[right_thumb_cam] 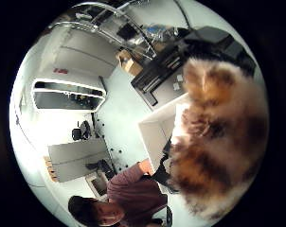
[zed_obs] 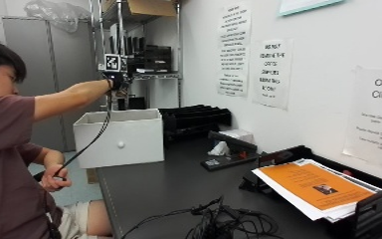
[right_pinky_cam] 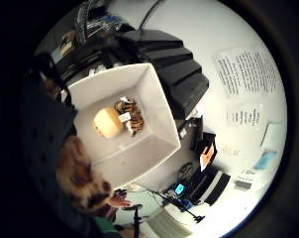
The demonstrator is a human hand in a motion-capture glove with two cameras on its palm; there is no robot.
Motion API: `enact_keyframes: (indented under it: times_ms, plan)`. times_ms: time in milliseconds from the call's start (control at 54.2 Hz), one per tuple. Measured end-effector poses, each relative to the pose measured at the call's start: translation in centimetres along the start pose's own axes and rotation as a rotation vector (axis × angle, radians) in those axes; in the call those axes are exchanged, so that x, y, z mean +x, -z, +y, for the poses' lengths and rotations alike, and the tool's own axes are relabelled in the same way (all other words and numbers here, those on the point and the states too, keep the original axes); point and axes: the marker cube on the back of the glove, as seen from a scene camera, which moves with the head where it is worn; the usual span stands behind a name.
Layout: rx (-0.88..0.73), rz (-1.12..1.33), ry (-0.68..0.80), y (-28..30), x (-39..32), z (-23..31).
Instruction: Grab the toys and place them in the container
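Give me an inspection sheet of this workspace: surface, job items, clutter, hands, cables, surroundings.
Surface: dark tabletop, bare near its front edge.
Job's things: white square container stands at the table's far end; inside lie a round cream plush toy and a tiger-striped plush toy, side by side. A fluffy brown-and-white plush toy is close against the palm.
Clutter: black paper tray with orange sheet; black stacked letter trays.
Hands: gloved right hand is raised above the container; fingers not readable. Bare hand grips a cable.
Cables: black tangle on the table's near edge.
Surroundings: printed notices on white wall; metal shelving.
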Motion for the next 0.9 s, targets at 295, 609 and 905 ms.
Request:
enact_keyframes:
  times_ms: [295,609,905]
  plan:
    - [-0.135,-0.032,0.005,-1.0,-1.1,0.9]
    - [-0.069,-0.019,-0.024,-0.9,-1.3,0.5]
    - [0.058,-0.022,-0.017,0.1,-0.3,1.4]
